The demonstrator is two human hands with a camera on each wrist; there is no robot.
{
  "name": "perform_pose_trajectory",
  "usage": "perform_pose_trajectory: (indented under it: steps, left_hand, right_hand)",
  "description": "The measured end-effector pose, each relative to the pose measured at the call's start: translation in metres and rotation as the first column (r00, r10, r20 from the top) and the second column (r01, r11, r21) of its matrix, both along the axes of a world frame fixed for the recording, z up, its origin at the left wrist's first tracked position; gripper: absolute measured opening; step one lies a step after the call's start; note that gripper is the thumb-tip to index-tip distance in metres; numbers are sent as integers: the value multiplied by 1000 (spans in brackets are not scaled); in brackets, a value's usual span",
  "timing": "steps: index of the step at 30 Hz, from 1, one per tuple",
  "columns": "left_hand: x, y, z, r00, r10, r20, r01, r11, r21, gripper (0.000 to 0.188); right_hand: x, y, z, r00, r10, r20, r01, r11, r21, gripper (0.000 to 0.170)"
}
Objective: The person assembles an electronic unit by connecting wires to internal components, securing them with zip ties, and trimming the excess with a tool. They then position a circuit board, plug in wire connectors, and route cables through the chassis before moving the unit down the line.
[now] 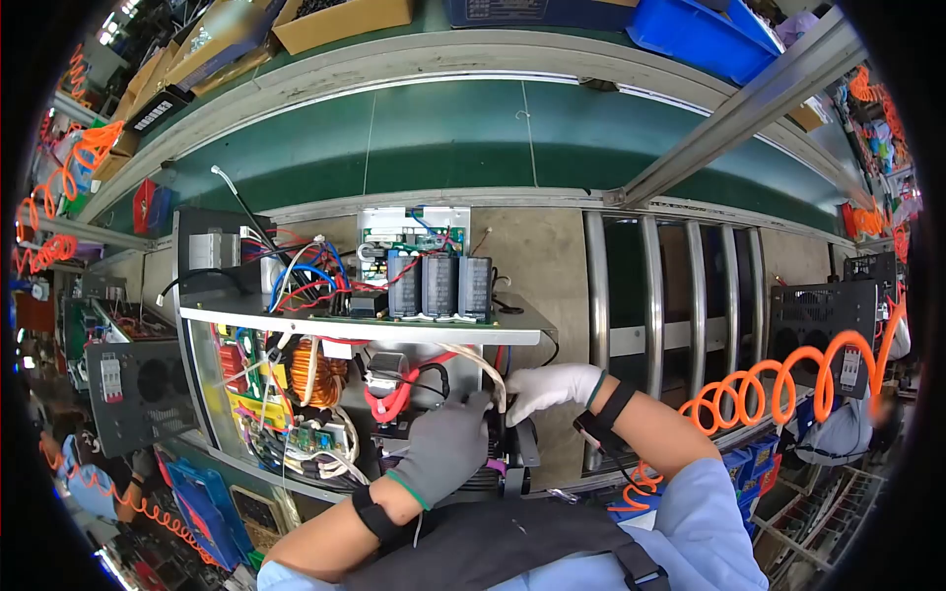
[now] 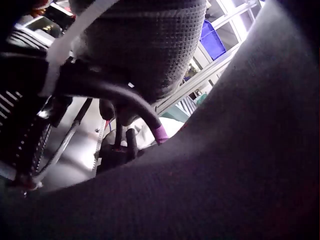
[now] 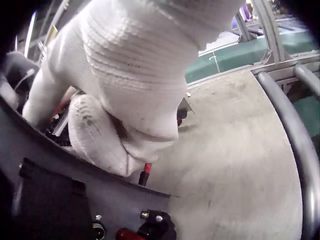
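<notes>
My left hand [image 1: 448,443], in a grey glove, reaches into the front of an open metal chassis [image 1: 360,323], near its right end. In the left wrist view, a black cable [image 2: 132,100] with a purple sleeve [image 2: 160,135] runs between parts of that glove; its fingertips are hidden. My right hand [image 1: 547,389], in a white glove, is at the chassis's dark end panel [image 3: 55,155], with its fingers bent over the edge. A red-and-black cable end [image 3: 146,172] shows below this glove. What either hand's fingertips hold, I cannot tell. A beige cable [image 1: 493,379] arches beside both hands.
Inside the chassis are a copper coil [image 1: 317,374], a red cable loop [image 1: 389,402] and bundled wires. Large capacitors [image 1: 439,286] stand behind its front rail. Metal rollers [image 1: 652,305] lie to the right, with a coiled orange hose [image 1: 783,389] nearby. A green conveyor [image 1: 443,138] runs behind.
</notes>
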State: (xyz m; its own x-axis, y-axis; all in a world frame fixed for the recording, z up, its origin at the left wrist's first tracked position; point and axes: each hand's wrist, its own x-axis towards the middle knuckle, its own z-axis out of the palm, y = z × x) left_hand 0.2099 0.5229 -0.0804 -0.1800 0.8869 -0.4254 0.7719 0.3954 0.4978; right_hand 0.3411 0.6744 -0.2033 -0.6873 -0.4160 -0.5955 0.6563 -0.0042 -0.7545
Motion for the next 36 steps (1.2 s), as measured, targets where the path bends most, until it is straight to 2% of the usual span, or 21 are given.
perform_pose_trajectory:
  steps: [5, 6, 7, 8, 11, 12, 13, 14, 15, 16, 17, 18, 21, 23, 26, 27, 28, 29, 31, 32, 36]
  left_hand:
    - [3, 9, -33, 988, 121, 96, -112, 990, -91, 29]
    - [1, 3, -42, 913, 245, 327, -274, 961, 44, 28]
    - [-2, 4, -41, 775, 309, 551, -446, 885, 133, 27]
    - [-3, 4, -36, 708, 379, 596, -462, 887, -16, 27]
    - [1, 3, -31, 781, 402, 478, -445, 895, -26, 21]
    - [-2, 2, -36, 782, 404, 474, -445, 895, -29, 21]
    - [-7, 4, -43, 946, 96, 310, -209, 911, 356, 19]
    - [-11, 5, -47, 986, -164, 28, 108, 760, 641, 18]
    - [-12, 2, -47, 986, -165, 30, 108, 760, 640, 18]
    - [-15, 1, -35, 907, -46, 418, -133, 912, 388, 17]
    - [-18, 2, -21, 695, 165, 699, -266, 963, 36, 16]
    - [-17, 7, -8, 487, 449, 749, -379, 882, -281, 19]
    - [-24, -2, 1, 421, 496, 759, -343, 862, -373, 21]
    - [-25, 0, 3, 429, 478, 766, -350, 870, -347, 21]
    - [-23, -7, -9, 454, 430, 781, -328, 895, -302, 20]
    - [-22, -9, -12, 665, 288, 689, -312, 945, -94, 22]
    - [-20, -9, -13, 834, 148, 532, -241, 964, 109, 26]
    - [-19, -6, -3, 831, 147, 536, -240, 965, 107, 26]
    - [-18, 4, 24, 988, 20, 153, -29, 998, 56, 31]
    - [-20, 3, 26, 985, -68, 161, 70, 997, -9, 44]
    - [-10, -4, 20, 990, -133, 56, 138, 986, -96, 56]
  right_hand:
    - [-6, 5, 33, 999, 27, 41, -31, 994, 102, 38]
    - [-7, 6, 42, 997, 21, 68, -28, 995, 101, 36]
    - [-7, 8, 45, 995, 13, 94, -23, 995, 99, 34]
    - [-6, 9, 44, 996, 6, 91, -15, 995, 98, 34]
    - [-2, 8, 38, 990, -12, 138, 13, 1000, -5, 31]
    - [4, 5, 34, 986, -111, 123, 120, 990, -68, 30]
    - [8, 4, 29, 971, -211, 117, 225, 965, -131, 29]
    - [9, 4, 27, 970, -213, 117, 227, 965, -131, 29]
    - [10, 4, 24, 971, -199, 132, 219, 963, -158, 29]
    - [10, 5, 22, 972, -185, 143, 210, 960, -185, 29]
    - [10, 4, 19, 972, -187, 139, 212, 959, -187, 29]
    - [10, 2, 17, 965, -216, 149, 244, 949, -201, 29]
    - [9, 0, 22, 959, -251, 129, 277, 924, -263, 29]
    - [6, -1, 38, 929, -341, 145, 370, 879, -299, 31]
    - [5, -1, 48, 944, -311, 107, 326, 928, -180, 31]
    - [5, 1, 53, 942, -325, 89, 335, 932, -139, 32]
    - [11, 3, 52, 933, -352, 76, 360, 910, -205, 32]
    - [11, 4, 50, 932, -354, 81, 363, 909, -204, 32]
    - [10, 10, 49, 971, -237, -12, 228, 948, -221, 33]
    - [6, 11, 51, 979, -204, 20, 203, 949, -240, 30]
    - [-8, 6, 45, 995, -98, 25, 101, 976, -193, 26]
